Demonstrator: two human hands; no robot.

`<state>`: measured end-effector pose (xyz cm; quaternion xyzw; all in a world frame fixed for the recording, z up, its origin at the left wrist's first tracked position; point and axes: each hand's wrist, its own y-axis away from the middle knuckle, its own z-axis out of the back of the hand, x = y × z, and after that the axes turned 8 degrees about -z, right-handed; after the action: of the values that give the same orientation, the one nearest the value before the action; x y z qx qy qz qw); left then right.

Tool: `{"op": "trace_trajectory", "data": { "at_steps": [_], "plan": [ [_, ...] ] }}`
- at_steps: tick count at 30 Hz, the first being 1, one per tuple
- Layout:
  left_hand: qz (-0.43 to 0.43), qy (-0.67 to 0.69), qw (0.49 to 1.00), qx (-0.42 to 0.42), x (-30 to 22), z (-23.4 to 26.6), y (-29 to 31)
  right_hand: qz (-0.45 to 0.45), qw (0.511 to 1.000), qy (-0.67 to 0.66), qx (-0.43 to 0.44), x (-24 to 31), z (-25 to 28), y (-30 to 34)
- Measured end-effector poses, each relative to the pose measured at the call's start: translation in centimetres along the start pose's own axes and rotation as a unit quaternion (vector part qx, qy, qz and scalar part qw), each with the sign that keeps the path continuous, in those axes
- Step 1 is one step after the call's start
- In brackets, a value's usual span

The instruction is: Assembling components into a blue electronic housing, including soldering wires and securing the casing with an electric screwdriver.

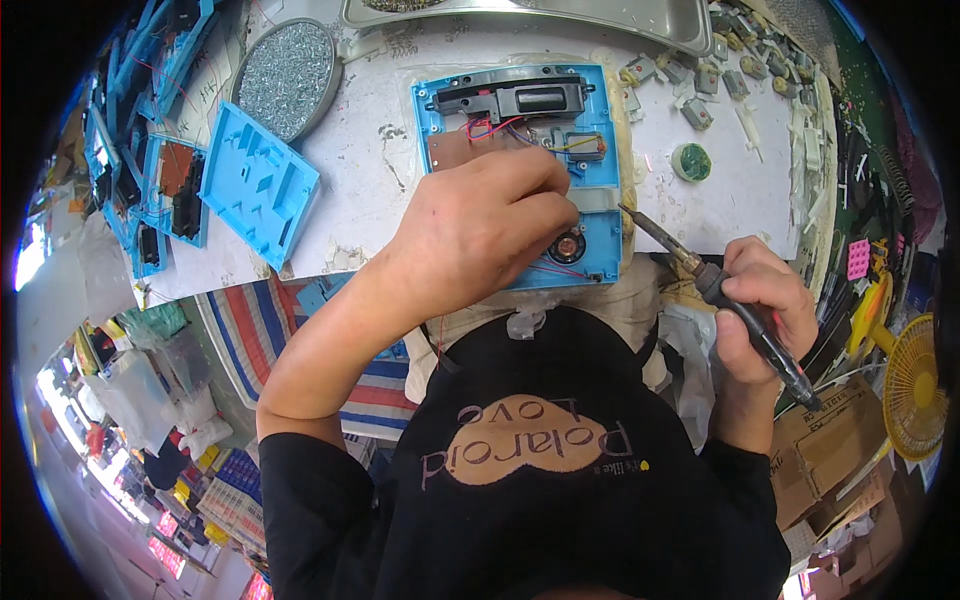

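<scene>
While the left hand [480, 225] presses flat, fingers extended, on the blue housing [520, 170] on the worktop [360, 170], the right hand [765, 310], grip closed around the soldering iron [720, 290], holds its tip just right of the housing.

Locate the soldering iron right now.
In the head view the soldering iron is at the right, held in the right hand, its tip pointing at the right edge of the blue plastic case under the left hand.

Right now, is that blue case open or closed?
Open: the blue case shows wires, a black part and a small speaker inside; the left hand rests on it.
</scene>
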<state>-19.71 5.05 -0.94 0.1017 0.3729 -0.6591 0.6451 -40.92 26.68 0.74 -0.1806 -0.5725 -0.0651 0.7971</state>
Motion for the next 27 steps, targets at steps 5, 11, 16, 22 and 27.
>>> {"op": "trace_trajectory", "data": {
  "at_steps": [5, 11, 16, 22, 27],
  "plan": [
    [0.001, -0.021, 1.0, 0.007, -0.2, -0.1, 0.0, 0.048, 0.998, 0.001, 0.026, -0.1, -0.4, -0.9],
    [0.0, -0.029, 0.999, 0.018, -0.2, -0.1, -0.3, 0.046, 0.996, 0.029, 0.065, 0.1, -1.1, -1.5],
    [-0.001, -0.027, 0.999, 0.021, -0.2, -0.1, -0.4, 0.045, 0.995, 0.055, 0.075, 0.2, -1.5, -1.8],
    [-0.002, -0.032, 0.999, 0.017, -0.2, -0.2, -0.3, 0.04, 0.993, 0.067, 0.089, 0.3, -1.5, -1.9],
    [0.003, -0.032, 0.999, 0.019, -0.1, -0.3, -0.2, 0.034, 0.993, 0.069, 0.09, 0.3, -1.7, -2.0]
  ]
}}
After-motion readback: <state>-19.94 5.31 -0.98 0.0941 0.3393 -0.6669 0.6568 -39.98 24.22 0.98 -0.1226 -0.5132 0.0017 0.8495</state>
